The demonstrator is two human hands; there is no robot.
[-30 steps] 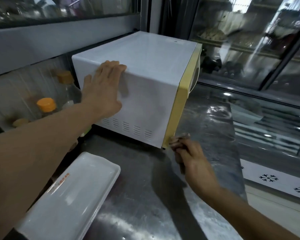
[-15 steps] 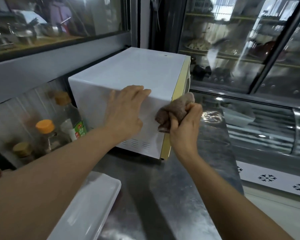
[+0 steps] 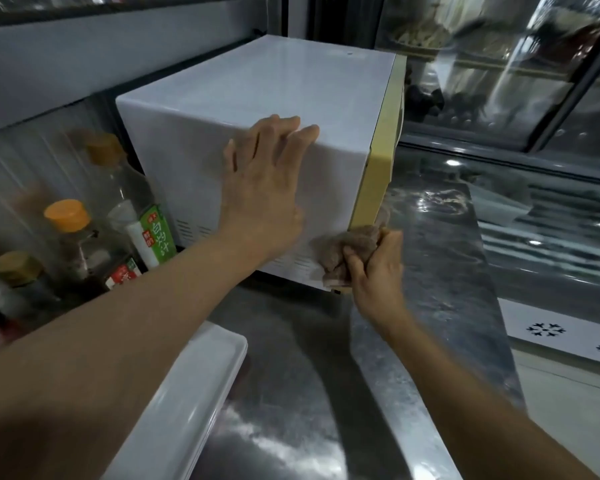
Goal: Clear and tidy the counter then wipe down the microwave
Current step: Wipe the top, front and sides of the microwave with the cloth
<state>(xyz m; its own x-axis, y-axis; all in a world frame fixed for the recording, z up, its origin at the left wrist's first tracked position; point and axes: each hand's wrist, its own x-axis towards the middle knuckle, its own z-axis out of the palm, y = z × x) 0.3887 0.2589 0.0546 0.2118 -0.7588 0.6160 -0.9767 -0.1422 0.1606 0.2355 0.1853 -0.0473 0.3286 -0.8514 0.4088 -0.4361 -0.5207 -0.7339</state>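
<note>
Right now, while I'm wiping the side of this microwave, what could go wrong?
The bottles crowd close behind the microwave; if your left hand pressing its side shoves it back, they might tip. The cloth in your right hand is rubbing near the vent slots, where moisture could get inside. The white tray sits under your left forearm and could get knocked.

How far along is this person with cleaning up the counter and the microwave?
The wiping is under way: the right hand grips a brown cloth against the lower front corner of the microwave, while the left hand rests flat on its side. Clearing looks unfinished: a white tray lies on the counter, and bottles stand beside the microwave.
</note>
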